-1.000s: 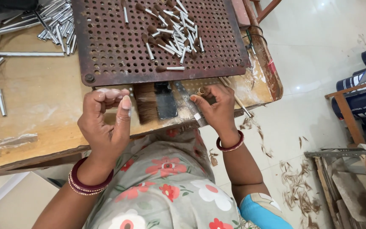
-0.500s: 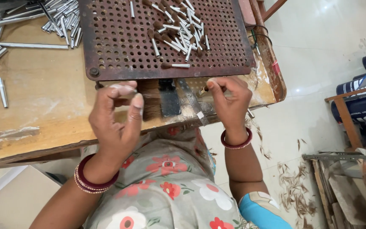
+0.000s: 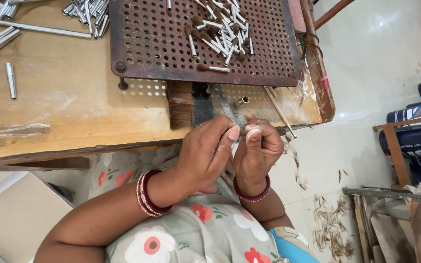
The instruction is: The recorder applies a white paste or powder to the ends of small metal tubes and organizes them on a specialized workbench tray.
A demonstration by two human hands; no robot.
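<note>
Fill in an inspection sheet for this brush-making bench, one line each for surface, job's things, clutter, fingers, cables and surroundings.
Surface: worn wooden table, scuffed, chipped at the right end.
Job's things: rusty perforated metal plate bearing small metal tubes with brown tufts; a flat brush head lies below it.
Clutter: loose silver tubes at the top left, one single tube apart.
Fingers: left hand and right hand meet, fingertips pinching something small that cannot be made out.
Cables: dark wire looped at the plate's right edge.
Surroundings: bristle scraps on the pale floor; blue cans at right.
</note>
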